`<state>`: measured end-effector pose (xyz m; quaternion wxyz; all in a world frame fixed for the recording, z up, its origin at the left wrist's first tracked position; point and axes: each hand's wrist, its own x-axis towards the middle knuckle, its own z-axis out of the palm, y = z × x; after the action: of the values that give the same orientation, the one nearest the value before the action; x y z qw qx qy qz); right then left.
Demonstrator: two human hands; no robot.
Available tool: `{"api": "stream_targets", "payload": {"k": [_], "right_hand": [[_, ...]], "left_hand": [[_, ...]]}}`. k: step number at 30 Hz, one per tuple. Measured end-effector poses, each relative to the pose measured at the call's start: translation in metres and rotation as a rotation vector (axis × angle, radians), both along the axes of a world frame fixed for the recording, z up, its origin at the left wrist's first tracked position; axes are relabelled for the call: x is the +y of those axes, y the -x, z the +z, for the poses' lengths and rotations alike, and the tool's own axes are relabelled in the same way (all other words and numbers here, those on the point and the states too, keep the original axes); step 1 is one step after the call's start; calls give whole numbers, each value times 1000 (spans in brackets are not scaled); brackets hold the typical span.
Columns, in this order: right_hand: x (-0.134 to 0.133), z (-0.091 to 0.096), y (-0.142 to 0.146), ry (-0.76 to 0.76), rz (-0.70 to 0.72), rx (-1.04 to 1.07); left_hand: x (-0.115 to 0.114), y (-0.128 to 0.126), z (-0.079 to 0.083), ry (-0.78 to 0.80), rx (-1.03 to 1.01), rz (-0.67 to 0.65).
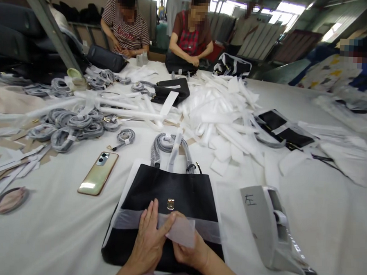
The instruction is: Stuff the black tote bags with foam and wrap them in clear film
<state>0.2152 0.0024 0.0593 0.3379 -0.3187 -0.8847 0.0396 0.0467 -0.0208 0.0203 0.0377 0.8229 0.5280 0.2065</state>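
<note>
A black handbag (168, 186) lies flat in front of me, its wrapped handles (187, 156) pointing away. Across its front runs a band of translucent film (126, 219), just below the gold clasp (170, 203). My left hand (149, 234) rests on the bag with its fingers stretched out over the band. In my right hand (191, 250) a small translucent sheet (183, 231) is pinched, one corner close to my left thumb. A coiled, wrapped strap (166, 142) sits between the bag's handles.
To the right stands a grey tape dispenser (258, 227). A phone (98, 174) and several coiled straps (67, 125) lie at the left. Beyond the bag is a heap of white foam wrapping (216, 102). Two co-workers (191, 35) handle black bags across the table.
</note>
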Motion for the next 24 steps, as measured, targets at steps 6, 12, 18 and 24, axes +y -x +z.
{"api": "stream_targets", "payload": {"k": [6,12,18,24], "right_hand": [[-37,48,-36,742,-346,251],[-26,46,-40,943,-706,302],[-21,21,-46,499,-595,102],[-21,9,-56,234,-531,-138]], "left_hand": [[0,-8,10,-5,-24,48],[-1,-10,13,-4,16,65],[-2,-13,11,1,41,72],[-1,-12,7,-50,73,40]]}}
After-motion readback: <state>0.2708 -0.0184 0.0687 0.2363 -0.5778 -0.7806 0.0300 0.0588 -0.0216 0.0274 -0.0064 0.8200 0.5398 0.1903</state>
